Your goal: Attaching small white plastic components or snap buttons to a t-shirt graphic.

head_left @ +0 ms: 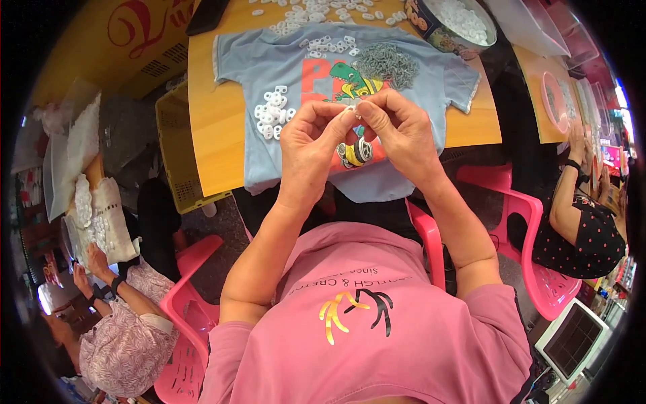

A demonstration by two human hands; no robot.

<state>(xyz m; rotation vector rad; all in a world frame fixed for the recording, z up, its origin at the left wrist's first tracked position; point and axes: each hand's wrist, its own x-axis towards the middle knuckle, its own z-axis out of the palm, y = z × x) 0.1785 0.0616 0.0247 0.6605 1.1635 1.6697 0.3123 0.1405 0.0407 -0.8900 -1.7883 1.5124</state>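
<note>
Head view: over the near edge of the bench (208,121) droops a grey-blue T-shirt (262,67), spread under the work. Above it, the left hand (309,145) and right hand (400,131) meet, thumbs and forefingers pinching a small white piece (354,112) between them. Fingertips cover most of it, so which way it points and how its long axis runs cannot be told.

Beyond, toward the bench's left edge, lies a heap of white two-holed ovals (272,114); farther off and to the right, a mound of small metal parts (387,65), with a smaller white cluster (330,46) left of it. By the right edge stands a round tin (418,17) full of white pieces, and loose white ovals (316,8) lie toward the far edge.

The work seems midway: one piece is in hand, plenty lies unheld; which heap is finished is unclear.
</note>
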